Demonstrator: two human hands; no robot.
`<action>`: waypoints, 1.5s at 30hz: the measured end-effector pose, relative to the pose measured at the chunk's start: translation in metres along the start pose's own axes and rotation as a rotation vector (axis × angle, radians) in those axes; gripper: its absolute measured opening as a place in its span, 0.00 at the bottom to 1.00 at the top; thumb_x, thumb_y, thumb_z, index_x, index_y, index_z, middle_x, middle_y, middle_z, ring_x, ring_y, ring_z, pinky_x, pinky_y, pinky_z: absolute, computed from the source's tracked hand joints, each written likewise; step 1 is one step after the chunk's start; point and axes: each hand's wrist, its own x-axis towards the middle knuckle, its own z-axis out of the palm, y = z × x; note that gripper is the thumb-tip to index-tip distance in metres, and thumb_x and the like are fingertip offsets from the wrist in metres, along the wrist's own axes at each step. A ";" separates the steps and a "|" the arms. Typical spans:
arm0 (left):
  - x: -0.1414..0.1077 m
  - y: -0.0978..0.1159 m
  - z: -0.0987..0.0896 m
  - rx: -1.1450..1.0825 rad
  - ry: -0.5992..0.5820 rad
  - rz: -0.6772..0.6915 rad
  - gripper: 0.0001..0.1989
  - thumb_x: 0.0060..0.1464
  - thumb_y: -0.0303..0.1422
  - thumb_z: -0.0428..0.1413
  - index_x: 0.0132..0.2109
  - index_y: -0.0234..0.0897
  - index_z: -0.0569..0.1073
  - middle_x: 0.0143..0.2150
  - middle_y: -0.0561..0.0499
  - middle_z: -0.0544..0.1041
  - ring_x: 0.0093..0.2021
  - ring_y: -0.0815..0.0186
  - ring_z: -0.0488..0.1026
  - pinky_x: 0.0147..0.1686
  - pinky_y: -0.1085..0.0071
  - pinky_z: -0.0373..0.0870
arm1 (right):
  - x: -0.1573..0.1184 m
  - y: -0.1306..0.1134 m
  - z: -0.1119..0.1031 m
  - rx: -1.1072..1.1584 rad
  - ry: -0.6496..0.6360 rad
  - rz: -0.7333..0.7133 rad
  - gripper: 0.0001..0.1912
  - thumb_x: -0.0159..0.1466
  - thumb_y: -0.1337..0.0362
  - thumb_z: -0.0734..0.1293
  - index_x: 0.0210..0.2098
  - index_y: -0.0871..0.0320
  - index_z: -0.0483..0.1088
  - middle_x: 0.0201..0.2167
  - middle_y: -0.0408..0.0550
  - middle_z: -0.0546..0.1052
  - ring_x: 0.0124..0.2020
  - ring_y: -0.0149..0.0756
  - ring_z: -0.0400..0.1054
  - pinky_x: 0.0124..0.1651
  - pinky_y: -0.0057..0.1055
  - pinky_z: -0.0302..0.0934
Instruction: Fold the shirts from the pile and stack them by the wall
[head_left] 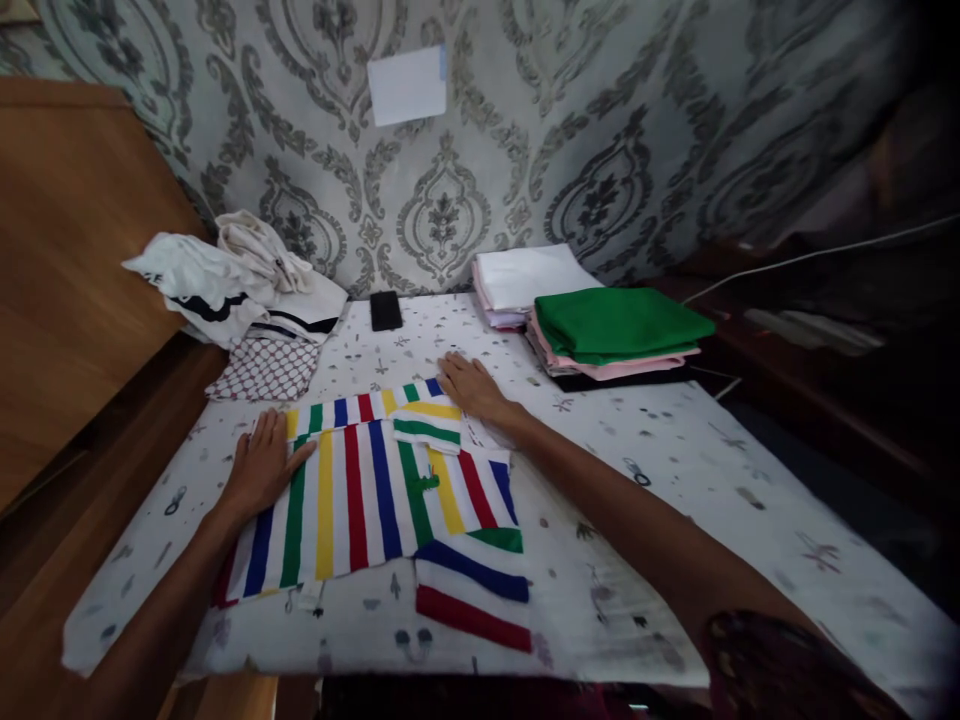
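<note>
A striped T-shirt (360,490) in white, blue, green, yellow and red lies on the cloth-covered table with its neck end toward the right. One side is folded over, with that sleeve lying across the body; the near sleeve sticks out toward me. My left hand (262,465) rests flat on the shirt's left end, fingers stretched out. At the far right corner of the fold, my right hand (472,388) lies flat with its fingertips pointing away. A small green motif (428,482) shows on the chest.
A white patterned cloth (600,510) covers the table. Crumpled white clothes (225,285) lie at the back left beside a wooden panel (82,250). A black phone (386,311) sits near the wall. Folded stacks, one topped white (532,275), another green (619,325), stand at the back right.
</note>
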 end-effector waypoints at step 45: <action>-0.113 -0.026 -0.062 -0.560 -0.208 0.162 0.18 0.58 0.49 0.52 0.46 0.44 0.77 0.46 0.49 0.81 0.44 0.56 0.78 0.44 0.65 0.75 | -0.196 -0.046 -0.060 0.508 -0.214 -0.402 0.10 0.69 0.64 0.61 0.43 0.56 0.74 0.42 0.50 0.80 0.44 0.37 0.73 0.49 0.39 0.68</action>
